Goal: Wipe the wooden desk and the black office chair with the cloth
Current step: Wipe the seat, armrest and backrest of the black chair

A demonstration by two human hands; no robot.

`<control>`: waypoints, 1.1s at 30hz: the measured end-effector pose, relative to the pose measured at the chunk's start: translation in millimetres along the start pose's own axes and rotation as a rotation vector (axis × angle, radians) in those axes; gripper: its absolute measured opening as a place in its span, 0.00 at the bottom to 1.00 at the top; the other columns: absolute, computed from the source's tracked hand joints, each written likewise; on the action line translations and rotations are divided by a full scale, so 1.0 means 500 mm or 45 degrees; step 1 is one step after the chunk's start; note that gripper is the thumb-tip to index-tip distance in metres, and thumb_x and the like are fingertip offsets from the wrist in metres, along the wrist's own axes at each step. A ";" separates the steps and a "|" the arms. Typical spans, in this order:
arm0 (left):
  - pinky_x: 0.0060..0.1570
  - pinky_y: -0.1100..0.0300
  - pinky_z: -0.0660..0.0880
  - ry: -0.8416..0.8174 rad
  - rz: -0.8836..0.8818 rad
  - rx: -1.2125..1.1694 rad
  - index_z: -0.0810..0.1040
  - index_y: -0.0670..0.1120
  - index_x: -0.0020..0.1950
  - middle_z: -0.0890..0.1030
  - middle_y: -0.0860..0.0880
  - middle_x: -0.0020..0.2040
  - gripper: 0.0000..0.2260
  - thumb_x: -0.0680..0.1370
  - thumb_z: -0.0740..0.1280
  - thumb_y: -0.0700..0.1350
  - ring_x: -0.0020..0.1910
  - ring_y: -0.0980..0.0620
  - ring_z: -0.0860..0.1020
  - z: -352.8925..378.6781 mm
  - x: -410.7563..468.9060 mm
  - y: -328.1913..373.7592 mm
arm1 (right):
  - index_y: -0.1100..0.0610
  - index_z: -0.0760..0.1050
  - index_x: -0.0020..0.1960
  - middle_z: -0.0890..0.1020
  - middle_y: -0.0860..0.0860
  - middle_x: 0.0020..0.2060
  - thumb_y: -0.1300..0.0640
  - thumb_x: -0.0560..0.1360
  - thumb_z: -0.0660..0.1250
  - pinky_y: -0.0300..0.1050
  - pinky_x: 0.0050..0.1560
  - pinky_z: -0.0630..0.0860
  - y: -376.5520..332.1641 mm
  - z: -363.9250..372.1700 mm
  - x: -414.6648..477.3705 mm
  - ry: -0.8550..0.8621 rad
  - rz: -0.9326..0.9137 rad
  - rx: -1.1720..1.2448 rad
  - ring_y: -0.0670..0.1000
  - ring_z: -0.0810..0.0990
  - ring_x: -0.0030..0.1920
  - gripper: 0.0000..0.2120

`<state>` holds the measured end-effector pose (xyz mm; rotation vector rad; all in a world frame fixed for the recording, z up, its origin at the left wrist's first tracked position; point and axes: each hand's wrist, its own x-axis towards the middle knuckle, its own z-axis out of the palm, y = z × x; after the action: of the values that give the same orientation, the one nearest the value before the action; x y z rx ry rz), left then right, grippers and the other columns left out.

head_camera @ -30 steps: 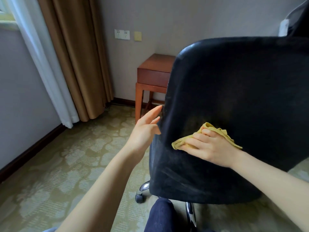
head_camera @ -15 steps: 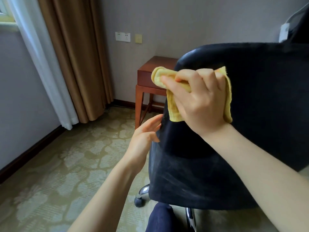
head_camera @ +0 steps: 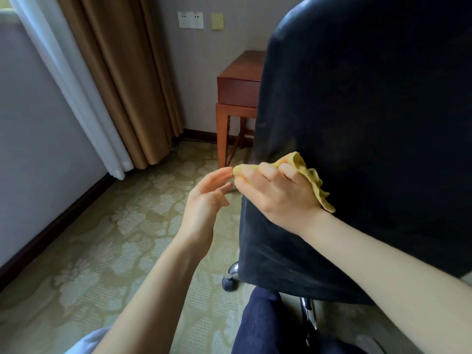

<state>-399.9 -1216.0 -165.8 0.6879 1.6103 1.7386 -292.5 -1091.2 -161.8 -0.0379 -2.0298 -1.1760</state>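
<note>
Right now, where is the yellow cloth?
In the head view, the crumpled yellow cloth sits mid-frame under the right hand, pressed against the left edge of the black office chair's backrest, beside the open left hand.

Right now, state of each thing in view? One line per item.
cloth: bunched, pressed on the chair back near its left edge.
right hand: fingers curled on the cloth, wiping.
left hand: open, fingers relaxed, beside the chair edge, holding nothing.
chair: upright, back facing the camera, streaked.
curtain: drawn to the side, hanging to the floor.
side table: standing against the wall, drawer closed.
</note>
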 end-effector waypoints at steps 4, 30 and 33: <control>0.61 0.58 0.71 -0.084 0.109 0.063 0.74 0.54 0.65 0.75 0.56 0.65 0.32 0.68 0.57 0.28 0.66 0.56 0.72 0.025 -0.012 0.025 | 0.50 0.81 0.55 0.82 0.45 0.51 0.56 0.68 0.68 0.45 0.49 0.69 -0.038 0.010 -0.068 -0.234 -0.177 0.189 0.49 0.76 0.49 0.15; 0.73 0.57 0.49 -0.261 0.133 0.182 0.43 0.61 0.77 0.45 0.60 0.77 0.36 0.79 0.57 0.33 0.75 0.61 0.46 0.059 -0.007 -0.005 | 0.52 0.77 0.56 0.79 0.50 0.47 0.66 0.74 0.67 0.48 0.46 0.67 0.147 -0.053 -0.053 0.349 0.315 0.179 0.51 0.72 0.47 0.13; 0.73 0.58 0.49 -0.234 0.155 0.170 0.43 0.59 0.77 0.45 0.60 0.78 0.37 0.78 0.57 0.31 0.75 0.62 0.46 0.066 -0.005 -0.007 | 0.52 0.77 0.54 0.83 0.50 0.41 0.62 0.74 0.71 0.47 0.46 0.69 0.126 -0.030 -0.052 0.352 0.274 0.140 0.50 0.72 0.45 0.11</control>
<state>-373.0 -1196.6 -165.6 0.9987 1.5951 1.6099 -241.2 -1057.7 -128.3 -0.0363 -1.7938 -0.8826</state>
